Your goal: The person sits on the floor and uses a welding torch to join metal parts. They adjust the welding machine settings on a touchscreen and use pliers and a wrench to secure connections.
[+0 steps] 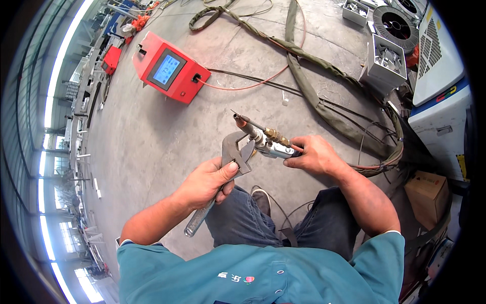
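Observation:
In my left hand (206, 182) is an adjustable wrench (233, 147), its handle slanting down toward my lap. The thumb presses near the wrench's adjusting screw. My right hand (315, 156) is closed around the rear of a welding torch (276, 148), which points up and to the left. A copper-coloured nozzle (243, 124) sits at the torch's front, and a thin tube with a brass fitting (276, 136) runs alongside. The wrench's jaws are up against the torch's neck just behind the nozzle; whether they grip it I cannot tell.
A red machine with a lit screen (168, 68) stands on the floor ahead left. Thick sheathed hoses (329, 112) curl across the floor to the right. Beyond them are a bin of metal pieces (386, 61), a wire spool (395, 28), a white cabinet (443, 55) and a cardboard box (428, 195).

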{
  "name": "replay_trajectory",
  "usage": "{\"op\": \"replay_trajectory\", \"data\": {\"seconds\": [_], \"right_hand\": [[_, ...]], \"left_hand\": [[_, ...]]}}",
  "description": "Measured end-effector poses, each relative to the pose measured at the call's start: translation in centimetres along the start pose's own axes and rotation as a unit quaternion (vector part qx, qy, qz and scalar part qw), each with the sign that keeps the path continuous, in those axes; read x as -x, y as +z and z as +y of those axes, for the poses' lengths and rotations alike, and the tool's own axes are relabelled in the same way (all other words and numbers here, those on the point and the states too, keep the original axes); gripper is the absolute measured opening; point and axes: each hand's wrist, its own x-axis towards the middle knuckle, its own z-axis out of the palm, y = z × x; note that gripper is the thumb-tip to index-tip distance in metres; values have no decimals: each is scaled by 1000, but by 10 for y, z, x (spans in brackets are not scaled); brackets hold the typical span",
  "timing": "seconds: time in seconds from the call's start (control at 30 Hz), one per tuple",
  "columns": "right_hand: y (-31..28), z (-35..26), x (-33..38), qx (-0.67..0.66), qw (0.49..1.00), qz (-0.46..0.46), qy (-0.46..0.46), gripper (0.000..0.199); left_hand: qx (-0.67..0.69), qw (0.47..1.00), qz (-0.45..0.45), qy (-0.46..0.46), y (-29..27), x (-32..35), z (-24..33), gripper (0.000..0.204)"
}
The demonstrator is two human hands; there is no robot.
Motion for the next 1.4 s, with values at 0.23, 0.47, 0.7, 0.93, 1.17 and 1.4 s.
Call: {"op": "replay_trajectory", "data": {"seconds": [0.23, 0.47, 0.7, 0.93, 1.17, 1.4], "right_hand": [[0, -3, 0, 5, 1000, 12, -9, 55], [7, 2, 0, 16, 999, 30, -30, 53], [8, -15, 3, 54, 998, 1, -16, 54], [8, -10, 0, 19, 1000, 11, -19, 53], [11, -9, -3, 20, 999, 10, -31, 52], [10, -9, -5, 16, 999, 9, -32, 51]], "left_hand": [[-27, 999, 12, -18, 1, 1, 3, 49], [18, 999, -24, -36, -7, -1, -4, 56], [-64, 997, 10, -50, 3, 3, 5, 64], [-31, 998, -2, -63, -7, 2, -1, 60], [46, 998, -19, -34, -6, 6, -5, 47], [23, 998, -20, -54, -6, 6, -5, 48]]}}
